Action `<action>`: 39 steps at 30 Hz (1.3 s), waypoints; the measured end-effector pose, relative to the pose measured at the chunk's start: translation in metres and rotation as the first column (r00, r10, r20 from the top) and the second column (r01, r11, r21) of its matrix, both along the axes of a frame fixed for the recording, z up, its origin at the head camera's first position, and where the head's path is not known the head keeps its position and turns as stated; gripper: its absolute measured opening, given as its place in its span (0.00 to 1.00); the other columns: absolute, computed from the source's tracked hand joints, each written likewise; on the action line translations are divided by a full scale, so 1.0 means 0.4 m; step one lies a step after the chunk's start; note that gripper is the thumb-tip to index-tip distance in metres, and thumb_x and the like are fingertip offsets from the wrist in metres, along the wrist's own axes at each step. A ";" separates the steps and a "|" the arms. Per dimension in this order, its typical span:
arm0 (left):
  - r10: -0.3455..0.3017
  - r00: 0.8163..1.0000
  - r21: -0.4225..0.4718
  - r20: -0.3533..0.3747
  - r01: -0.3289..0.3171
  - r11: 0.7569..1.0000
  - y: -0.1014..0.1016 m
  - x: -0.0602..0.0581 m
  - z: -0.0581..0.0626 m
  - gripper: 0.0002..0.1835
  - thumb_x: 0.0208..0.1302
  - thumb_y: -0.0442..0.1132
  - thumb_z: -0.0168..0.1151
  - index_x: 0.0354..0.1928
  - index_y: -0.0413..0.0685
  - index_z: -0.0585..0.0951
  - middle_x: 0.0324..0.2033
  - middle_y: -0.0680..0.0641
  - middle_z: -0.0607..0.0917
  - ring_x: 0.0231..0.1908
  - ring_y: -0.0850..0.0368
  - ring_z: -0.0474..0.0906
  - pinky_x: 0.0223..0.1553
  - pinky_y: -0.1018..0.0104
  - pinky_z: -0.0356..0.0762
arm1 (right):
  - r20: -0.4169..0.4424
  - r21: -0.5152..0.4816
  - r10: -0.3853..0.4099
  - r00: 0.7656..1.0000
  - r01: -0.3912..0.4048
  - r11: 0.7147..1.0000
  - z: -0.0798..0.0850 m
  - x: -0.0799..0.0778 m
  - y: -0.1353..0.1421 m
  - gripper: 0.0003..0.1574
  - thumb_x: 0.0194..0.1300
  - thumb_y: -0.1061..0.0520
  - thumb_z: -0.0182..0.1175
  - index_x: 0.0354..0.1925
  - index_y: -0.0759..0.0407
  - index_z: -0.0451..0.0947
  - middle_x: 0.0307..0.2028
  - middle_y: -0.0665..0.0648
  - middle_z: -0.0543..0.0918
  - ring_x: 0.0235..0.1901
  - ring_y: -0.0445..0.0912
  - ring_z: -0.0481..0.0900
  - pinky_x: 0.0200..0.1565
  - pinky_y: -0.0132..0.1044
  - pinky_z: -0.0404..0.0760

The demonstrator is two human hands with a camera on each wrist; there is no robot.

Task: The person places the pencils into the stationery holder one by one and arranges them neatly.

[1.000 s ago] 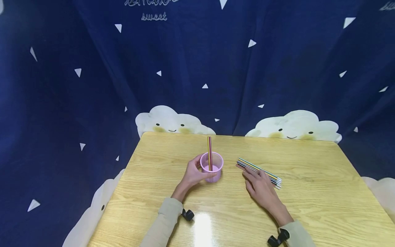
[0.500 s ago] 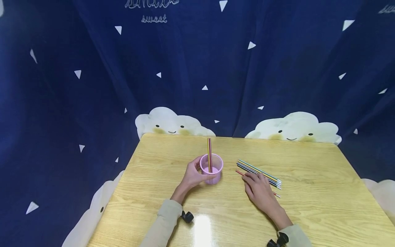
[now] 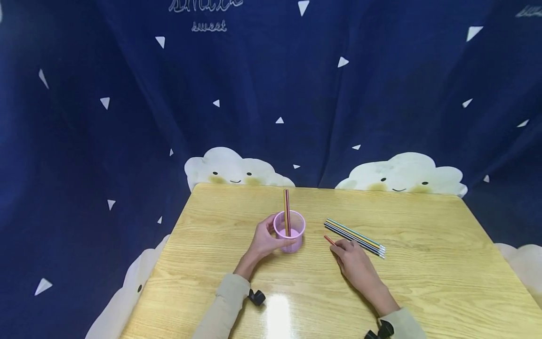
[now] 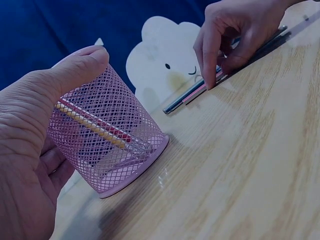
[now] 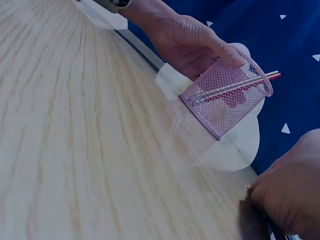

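Note:
My left hand (image 3: pixel 263 242) grips a pink mesh pencil cup (image 4: pixel 112 130), thumb near the rim and fingers behind it. A yellow pencil and a dark red pencil (image 3: pixel 287 209) lean inside the cup, their upper ends well above the rim. To the right, my right hand (image 3: pixel 356 266) pinches a red pencil (image 3: pixel 329 240) low over the table, with the pencil's tip poking out beyond the fingers and the remainder hidden under the hand. Just behind that hand, several pencils (image 3: pixel 353 236) in blue, yellow and black lie side by side on the table.
The light wooden table (image 3: pixel 322 296) runs back to a dark blue curtain (image 3: pixel 254 70) printed with clouds and white triangles. A bright glare patch shows near the table's front. Each wrist carries a small black camera (image 3: pixel 257 297).
My right hand has drawn the red pencil away from the row toward the front, leaving a gap between them. The left hand and the cup have stayed put.

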State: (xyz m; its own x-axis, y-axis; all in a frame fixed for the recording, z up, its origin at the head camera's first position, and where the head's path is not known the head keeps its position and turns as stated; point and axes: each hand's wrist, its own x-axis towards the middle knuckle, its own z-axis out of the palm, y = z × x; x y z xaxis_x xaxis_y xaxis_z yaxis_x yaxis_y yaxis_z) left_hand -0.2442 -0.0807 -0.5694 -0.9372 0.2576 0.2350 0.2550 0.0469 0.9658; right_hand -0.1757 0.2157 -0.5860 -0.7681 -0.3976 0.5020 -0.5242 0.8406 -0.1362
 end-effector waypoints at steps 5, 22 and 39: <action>0.004 1.000 0.006 0.010 -0.004 1.000 -0.001 0.002 0.004 0.45 0.43 0.31 0.86 0.68 0.42 0.78 0.60 0.39 0.84 0.60 0.38 0.80 0.67 0.40 0.75 | 0.002 0.012 -0.010 1.000 0.010 1.000 -0.003 0.002 -0.003 0.15 0.57 0.69 0.74 0.45 0.64 0.88 0.43 0.62 0.85 0.41 0.58 0.81 0.41 0.49 0.84; 0.006 1.000 -0.011 0.013 -0.006 1.000 0.000 0.002 0.004 0.45 0.43 0.32 0.87 0.68 0.44 0.78 0.59 0.42 0.85 0.60 0.43 0.81 0.67 0.45 0.76 | -0.004 -0.111 0.070 0.998 -0.070 0.991 0.029 -0.003 -0.014 0.20 0.58 0.69 0.67 0.51 0.64 0.87 0.48 0.61 0.85 0.47 0.56 0.83 0.46 0.51 0.85; 0.007 1.000 -0.022 -0.017 -0.008 1.000 -0.003 0.001 0.001 0.45 0.43 0.33 0.87 0.68 0.44 0.78 0.58 0.42 0.86 0.58 0.41 0.82 0.64 0.43 0.78 | 0.041 -0.459 0.206 0.978 -0.165 0.873 0.155 -0.050 -0.084 0.26 0.58 0.74 0.69 0.55 0.62 0.85 0.49 0.57 0.86 0.35 0.43 0.84 0.31 0.41 0.83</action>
